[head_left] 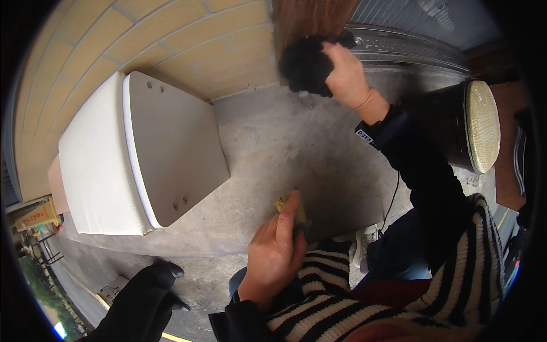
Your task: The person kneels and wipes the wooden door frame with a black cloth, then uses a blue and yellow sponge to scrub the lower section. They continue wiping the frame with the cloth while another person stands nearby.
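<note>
My left hand (273,252) grips a small brush (299,213) with pale yellowish bristles, low in front of my striped knit garment. Farther out, at the top of the view, my right hand (348,75) holds a blurred, dark, fluffy item (305,64), perhaps a black shoe or cloth; its exact kind cannot be told. The dark item is close to a brown wooden post (295,21) and the metal door track. Between the two hands lies bare grey concrete floor (265,141).
A white padded bench or cabinet (175,149) stands left against the tan brick wall (213,51). On the right is a dark round stool (483,126) with a yellowish top. A black-clad limb (145,295), its owner unclear, reaches in at lower left. A metal sill (401,49) crosses the top.
</note>
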Tool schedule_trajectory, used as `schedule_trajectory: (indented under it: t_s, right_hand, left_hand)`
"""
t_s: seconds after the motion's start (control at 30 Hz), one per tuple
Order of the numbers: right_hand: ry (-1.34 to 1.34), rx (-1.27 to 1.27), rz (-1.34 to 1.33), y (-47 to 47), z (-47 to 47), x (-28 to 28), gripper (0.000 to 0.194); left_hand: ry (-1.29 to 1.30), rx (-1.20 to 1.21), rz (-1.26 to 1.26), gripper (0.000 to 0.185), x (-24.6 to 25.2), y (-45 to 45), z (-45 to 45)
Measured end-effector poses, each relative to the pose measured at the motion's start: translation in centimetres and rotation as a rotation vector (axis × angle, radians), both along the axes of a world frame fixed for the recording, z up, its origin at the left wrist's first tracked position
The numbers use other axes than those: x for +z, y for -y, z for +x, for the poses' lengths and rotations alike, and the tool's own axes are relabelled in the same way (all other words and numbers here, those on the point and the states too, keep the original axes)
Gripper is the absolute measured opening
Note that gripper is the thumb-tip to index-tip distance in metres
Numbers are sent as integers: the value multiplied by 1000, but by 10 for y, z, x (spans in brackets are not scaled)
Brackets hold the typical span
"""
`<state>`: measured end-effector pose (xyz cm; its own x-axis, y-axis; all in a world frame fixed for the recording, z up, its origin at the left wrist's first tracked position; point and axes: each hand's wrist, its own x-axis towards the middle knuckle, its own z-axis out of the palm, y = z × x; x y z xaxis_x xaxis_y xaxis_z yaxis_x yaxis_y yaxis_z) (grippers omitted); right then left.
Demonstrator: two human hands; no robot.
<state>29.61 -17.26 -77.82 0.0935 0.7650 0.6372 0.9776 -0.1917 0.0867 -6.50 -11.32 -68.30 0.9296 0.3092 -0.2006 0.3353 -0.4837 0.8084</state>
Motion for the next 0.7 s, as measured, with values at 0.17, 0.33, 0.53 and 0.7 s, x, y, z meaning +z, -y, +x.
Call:
schedule_trajectory:
  t_s: [0.17,0.33,0.53,0.7]
  right_hand:
    - [-22,-76,-306,-5,-24,-52,11]
    - [-130,-45,-468,-2,-35,-32,16]
    - [-116,-24,-493,32,-43,99,27]
    - [272,-89,-326,0,-50,246,41]
  left_hand:
    - [40,-14,24,73,2,4,-1]
    - [126,-8,53,74,5,6,-6]
    - [228,-3,53,71,6,-4,-9]
    - [260,9,62,68,-3,-12,-4]
